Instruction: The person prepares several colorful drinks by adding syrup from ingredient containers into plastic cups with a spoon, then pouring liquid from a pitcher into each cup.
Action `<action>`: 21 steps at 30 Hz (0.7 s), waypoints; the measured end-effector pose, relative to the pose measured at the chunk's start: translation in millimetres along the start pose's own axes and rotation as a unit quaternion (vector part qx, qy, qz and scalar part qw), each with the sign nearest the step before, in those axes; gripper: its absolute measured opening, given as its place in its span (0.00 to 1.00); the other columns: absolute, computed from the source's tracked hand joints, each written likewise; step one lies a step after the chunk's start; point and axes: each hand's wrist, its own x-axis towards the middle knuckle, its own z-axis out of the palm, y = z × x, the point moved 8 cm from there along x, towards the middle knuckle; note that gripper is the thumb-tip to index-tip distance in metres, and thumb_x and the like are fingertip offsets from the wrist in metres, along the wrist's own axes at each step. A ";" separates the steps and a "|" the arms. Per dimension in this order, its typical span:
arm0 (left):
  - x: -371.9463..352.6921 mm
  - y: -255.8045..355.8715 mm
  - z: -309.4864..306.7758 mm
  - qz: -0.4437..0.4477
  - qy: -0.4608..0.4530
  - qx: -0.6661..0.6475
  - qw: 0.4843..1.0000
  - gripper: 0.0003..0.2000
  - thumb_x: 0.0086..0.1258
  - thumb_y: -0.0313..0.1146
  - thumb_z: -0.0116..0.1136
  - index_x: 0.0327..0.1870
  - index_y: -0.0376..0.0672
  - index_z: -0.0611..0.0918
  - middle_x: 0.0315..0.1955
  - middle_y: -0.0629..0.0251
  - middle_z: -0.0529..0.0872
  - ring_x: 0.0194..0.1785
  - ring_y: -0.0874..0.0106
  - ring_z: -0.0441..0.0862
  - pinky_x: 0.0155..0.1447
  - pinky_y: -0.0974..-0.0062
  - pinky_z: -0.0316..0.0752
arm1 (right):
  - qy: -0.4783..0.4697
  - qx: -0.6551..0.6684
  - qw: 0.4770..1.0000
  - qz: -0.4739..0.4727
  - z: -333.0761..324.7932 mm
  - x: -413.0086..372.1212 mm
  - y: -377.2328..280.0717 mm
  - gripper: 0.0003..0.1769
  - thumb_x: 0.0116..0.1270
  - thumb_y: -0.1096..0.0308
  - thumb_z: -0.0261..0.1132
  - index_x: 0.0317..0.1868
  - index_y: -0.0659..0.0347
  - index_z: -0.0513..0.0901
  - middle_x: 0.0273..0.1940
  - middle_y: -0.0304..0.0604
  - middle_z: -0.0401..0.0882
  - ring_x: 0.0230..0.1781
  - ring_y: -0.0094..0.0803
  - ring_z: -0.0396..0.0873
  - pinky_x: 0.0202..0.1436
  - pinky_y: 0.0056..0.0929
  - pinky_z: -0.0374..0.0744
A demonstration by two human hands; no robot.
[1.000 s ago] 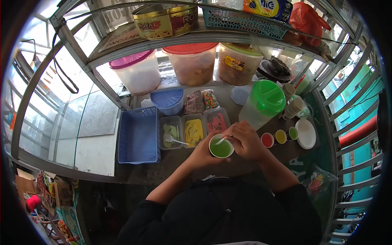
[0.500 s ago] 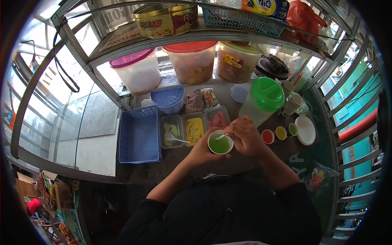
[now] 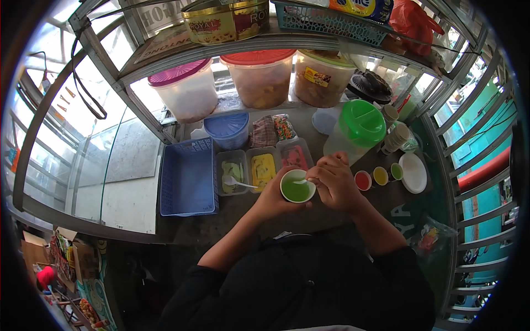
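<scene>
My left hand [image 3: 273, 199] is wrapped round a paper cup [image 3: 298, 201] that holds green liquid [image 3: 296, 190]. In my right hand [image 3: 334, 181] a white spoon [image 3: 301, 181] is pinched, its lower end inside the cup. Just beyond the cup stand open plastic tubs: one with pale green contents [image 3: 232, 172], one with yellow [image 3: 263, 169] and one with red [image 3: 294, 157]. Another white spoon [image 3: 240, 183] lies across the green and yellow tubs. To the right of my right hand are small cups of red [image 3: 362, 180], yellow [image 3: 380, 176] and green [image 3: 396, 171].
A blue basket [image 3: 189, 212] stands at the left. Behind are a blue-lidded tub [image 3: 226, 132], a green-lidded pitcher [image 3: 353, 132] and large lidded containers [image 3: 256, 83]. White plates [image 3: 413, 173] and stacked cups [image 3: 395, 138] sit at the right. A shelf edge [image 3: 276, 48] crosses above.
My right hand has shifted the spoon slightly within the cup, and its fingers sit a little lower. The view has tilted a little. Both holds stay the same.
</scene>
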 end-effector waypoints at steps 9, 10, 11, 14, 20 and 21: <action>-1.8 -1.2 1.3 0.007 0.000 -0.003 1.000 0.43 0.51 0.41 0.84 0.68 0.41 0.71 0.55 0.58 0.84 0.61 0.67 0.83 0.64 0.68 0.76 | 0.000 -0.005 1.000 -0.015 4.0 1.7 -9.5 0.05 0.66 0.70 0.69 0.41 0.51 0.83 0.35 0.29 0.83 0.41 0.31 0.78 0.57 0.40 0.65; -2.1 0.2 1.1 0.008 0.001 -0.002 1.000 0.43 0.51 0.41 0.84 0.68 0.41 0.71 0.55 0.59 0.84 0.61 0.67 0.83 0.64 0.68 0.76 | -0.004 -0.015 1.000 -0.013 1.6 2.2 -11.3 0.05 0.67 0.70 0.68 0.41 0.51 0.83 0.35 0.29 0.83 0.41 0.31 0.78 0.57 0.40 0.65; -2.3 1.8 1.1 0.009 0.001 -0.002 1.000 0.43 0.51 0.41 0.84 0.67 0.41 0.71 0.55 0.59 0.85 0.61 0.67 0.83 0.64 0.68 0.76 | -0.009 -0.025 1.000 -0.010 0.5 2.1 -12.2 0.05 0.67 0.70 0.68 0.41 0.51 0.83 0.35 0.29 0.83 0.41 0.31 0.78 0.57 0.40 0.65; -2.6 5.2 1.1 -0.002 -0.005 -0.001 1.000 0.42 0.51 0.40 0.85 0.67 0.41 0.71 0.55 0.59 0.85 0.60 0.67 0.83 0.64 0.68 0.76 | -0.001 0.039 0.999 0.019 3.8 -1.5 -8.5 0.05 0.66 0.72 0.68 0.39 0.50 0.83 0.32 0.30 0.79 0.38 0.29 0.78 0.54 0.39 0.64; -4.4 3.3 4.2 0.006 -0.005 -0.008 1.000 0.42 0.51 0.40 0.84 0.67 0.41 0.72 0.55 0.59 0.85 0.60 0.67 0.83 0.64 0.68 0.76 | 0.009 -0.008 1.000 -0.029 4.2 -1.1 -16.9 0.06 0.65 0.72 0.68 0.39 0.49 0.82 0.32 0.29 0.79 0.39 0.29 0.78 0.55 0.39 0.63; -5.0 2.9 3.8 0.010 -0.001 -0.008 1.000 0.42 0.51 0.40 0.84 0.67 0.41 0.72 0.55 0.59 0.85 0.60 0.67 0.83 0.64 0.68 0.76 | 0.000 -0.026 0.999 -0.032 4.7 -1.8 -16.8 0.08 0.63 0.72 0.70 0.40 0.49 0.82 0.33 0.28 0.80 0.40 0.29 0.78 0.56 0.40 0.63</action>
